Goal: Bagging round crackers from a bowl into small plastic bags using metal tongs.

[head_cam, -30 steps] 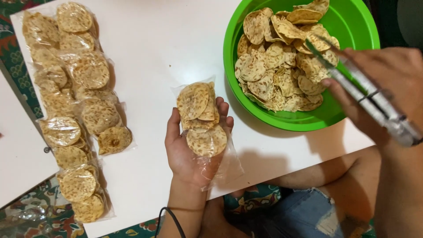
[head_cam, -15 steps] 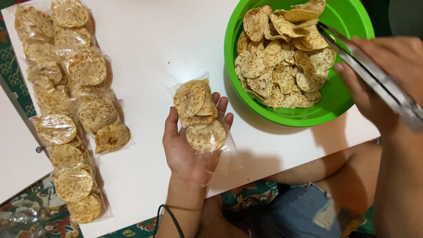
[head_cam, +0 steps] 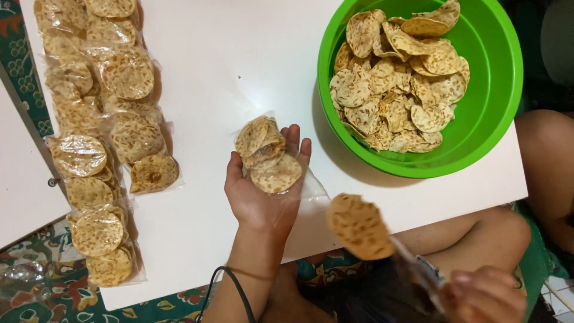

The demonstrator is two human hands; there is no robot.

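My left hand [head_cam: 260,192] lies palm up over the white table [head_cam: 239,66], holding a clear plastic bag of round crackers [head_cam: 264,157]. At the bottom right, my right hand [head_cam: 481,296] grips metal tongs [head_cam: 418,272] that pinch one round speckled cracker [head_cam: 359,226], blurred, just right of the bag's open end. A green bowl [head_cam: 490,128] at the top right holds several loose crackers [head_cam: 397,81].
Several filled clear bags of crackers [head_cam: 101,131] lie in rows along the table's left side. A second white surface [head_cam: 21,173] sits at the far left over a patterned floor mat [head_cam: 36,281]. My bare knees [head_cam: 478,233] are under the table's front edge.
My right hand has pulled the tongs out of the green bowl and down toward me, now carrying one cracker near the bag. My left hand keeps holding the bag.
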